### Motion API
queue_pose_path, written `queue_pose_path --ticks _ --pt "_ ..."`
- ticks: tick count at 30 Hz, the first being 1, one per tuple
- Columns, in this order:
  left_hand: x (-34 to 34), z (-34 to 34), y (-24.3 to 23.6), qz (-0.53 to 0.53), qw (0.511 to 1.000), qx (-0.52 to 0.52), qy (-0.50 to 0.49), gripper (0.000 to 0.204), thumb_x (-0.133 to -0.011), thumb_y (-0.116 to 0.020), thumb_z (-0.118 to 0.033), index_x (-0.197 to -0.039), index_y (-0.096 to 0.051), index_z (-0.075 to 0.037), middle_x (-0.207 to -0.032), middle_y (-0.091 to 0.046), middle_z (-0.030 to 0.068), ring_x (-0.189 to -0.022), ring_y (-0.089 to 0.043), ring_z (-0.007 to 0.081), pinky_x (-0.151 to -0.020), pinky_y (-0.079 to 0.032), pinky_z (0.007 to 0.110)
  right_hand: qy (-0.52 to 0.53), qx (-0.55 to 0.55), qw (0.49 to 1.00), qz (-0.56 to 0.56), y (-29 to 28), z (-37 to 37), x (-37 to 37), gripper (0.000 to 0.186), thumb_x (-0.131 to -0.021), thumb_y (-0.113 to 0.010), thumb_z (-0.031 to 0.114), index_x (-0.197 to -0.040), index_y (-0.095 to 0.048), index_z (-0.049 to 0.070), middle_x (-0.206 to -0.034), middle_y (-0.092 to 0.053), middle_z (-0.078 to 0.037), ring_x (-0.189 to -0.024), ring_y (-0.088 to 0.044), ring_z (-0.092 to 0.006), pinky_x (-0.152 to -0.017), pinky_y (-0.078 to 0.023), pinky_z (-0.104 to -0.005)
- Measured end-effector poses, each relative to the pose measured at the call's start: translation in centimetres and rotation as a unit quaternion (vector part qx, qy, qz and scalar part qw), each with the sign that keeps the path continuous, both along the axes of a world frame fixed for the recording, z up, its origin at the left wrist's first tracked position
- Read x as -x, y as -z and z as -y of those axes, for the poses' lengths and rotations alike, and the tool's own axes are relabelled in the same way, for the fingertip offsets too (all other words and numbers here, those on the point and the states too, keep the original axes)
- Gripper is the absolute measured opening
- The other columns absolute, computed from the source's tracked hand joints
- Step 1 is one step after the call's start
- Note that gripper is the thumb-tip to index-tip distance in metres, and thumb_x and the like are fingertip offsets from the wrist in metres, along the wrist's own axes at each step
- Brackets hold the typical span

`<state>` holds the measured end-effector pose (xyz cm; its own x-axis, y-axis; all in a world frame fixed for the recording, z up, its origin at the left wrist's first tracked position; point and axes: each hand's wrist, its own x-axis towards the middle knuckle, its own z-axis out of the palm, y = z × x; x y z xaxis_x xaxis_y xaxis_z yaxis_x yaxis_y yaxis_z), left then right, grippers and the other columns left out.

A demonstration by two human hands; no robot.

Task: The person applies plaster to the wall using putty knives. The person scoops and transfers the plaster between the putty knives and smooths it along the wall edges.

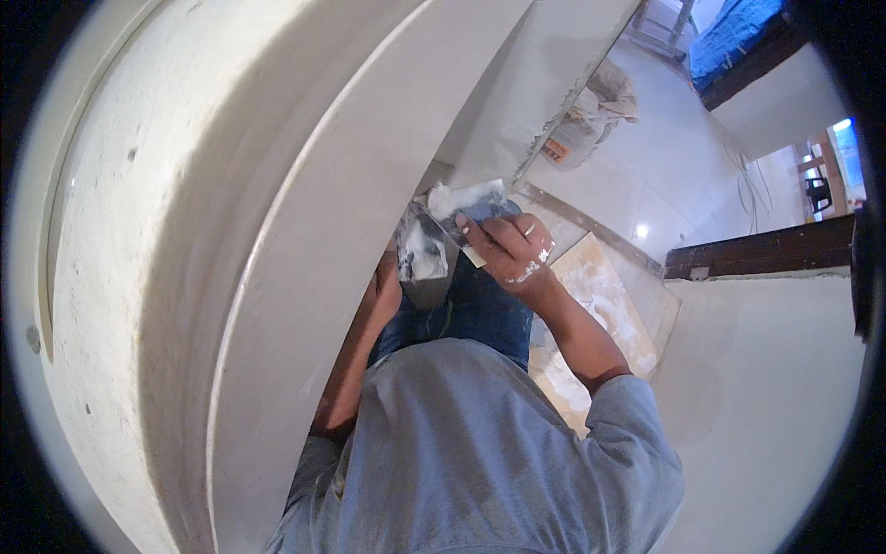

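Note:
My right hand [512,251], flecked with white paste, grips a flat metal scraper [475,194] with white paste along its blade. The scraper meets or overlaps a second putty blade [422,260], also smeared with white paste, held by my left hand [385,286], whose fingers are partly hidden behind that blade and the pale panel edge. Both tools are over my legs in blue jeans [498,328]. Beside my right arm lies a light board [595,286] spread with white paste.
A long pale curved panel [305,203] runs close along my left. A bag and container [591,111] stand on the tiled floor [683,175] ahead. Dark wooden edges [757,247] cross at the right; blue sheeting [734,42] and cables [752,185] are farther off.

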<state>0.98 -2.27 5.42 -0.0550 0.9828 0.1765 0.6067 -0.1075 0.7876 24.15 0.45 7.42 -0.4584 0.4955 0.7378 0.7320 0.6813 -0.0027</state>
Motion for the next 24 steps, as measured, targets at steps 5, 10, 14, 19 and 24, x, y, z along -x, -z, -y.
queue_pose_path --ticks 5,10,14,19,24 --pt "-0.9 -0.1 0.2 0.057 0.997 0.044 0.031 0.044 -0.092 -0.045 -0.026 -0.123 -0.045 0.005 -0.109 -0.057 0.0234 -0.097 -0.055 0.0284 -0.086 -0.042 0.037 0.076 -0.093 0.988 -0.092 -0.6 -4.3 -0.8 0.032 -0.065 -0.072 0.014 -0.096 -0.071 0.023 -0.088 -0.062 0.003 -0.080 -0.058 -0.0174 -0.058 -0.049 -0.0295" --pt "-1.6 0.2 -0.3 0.157 0.986 0.054 -0.029 0.037 -0.096 -0.044 -0.023 -0.117 -0.047 0.007 -0.105 -0.057 0.0173 -0.094 -0.054 0.0220 -0.085 -0.043 0.035 0.114 -0.064 0.955 -0.267 -1.0 -12.3 -1.7 0.028 -0.073 -0.066 0.012 -0.100 -0.070 0.018 -0.095 -0.066 -0.006 -0.081 -0.062 -0.0260 -0.068 -0.052 -0.0367" --pt "-2.5 -0.2 -0.2 0.195 0.980 0.012 -0.031 0.033 -0.096 -0.046 -0.025 -0.111 -0.049 0.003 -0.098 -0.055 0.0109 -0.089 -0.050 0.0173 -0.083 -0.041 0.031 0.133 -0.048 0.912 -0.384 -2.7 -17.4 -1.3 0.020 -0.077 -0.062 0.011 -0.094 -0.071 0.014 -0.088 -0.066 -0.008 -0.081 -0.062 -0.0302 -0.073 -0.050 -0.0411" --pt "-2.0 -0.4 1.0 0.259 0.965 0.044 -0.014 0.033 -0.095 -0.047 -0.025 -0.113 -0.049 0.003 -0.100 -0.055 0.0105 -0.089 -0.050 0.0173 -0.083 -0.041 0.030 0.161 -0.042 0.879 -0.448 -3.4 -21.4 -1.8 0.017 -0.080 -0.064 0.021 -0.091 -0.070 0.011 -0.088 -0.066 -0.011 -0.081 -0.062 -0.0335 -0.071 -0.049 -0.0428" --pt "-1.6 -0.4 2.4 0.303 0.952 0.035 -0.005 0.035 -0.094 -0.048 -0.024 -0.115 -0.049 0.003 -0.102 -0.055 0.0109 -0.090 -0.051 0.0177 -0.083 -0.041 0.030 0.210 -0.088 0.857 -0.461 -4.4 -21.4 -3.2 0.021 -0.078 -0.066 0.022 -0.089 -0.068 0.005 -0.087 -0.065 -0.014 -0.079 -0.062 -0.0342 -0.070 -0.048 -0.0431"
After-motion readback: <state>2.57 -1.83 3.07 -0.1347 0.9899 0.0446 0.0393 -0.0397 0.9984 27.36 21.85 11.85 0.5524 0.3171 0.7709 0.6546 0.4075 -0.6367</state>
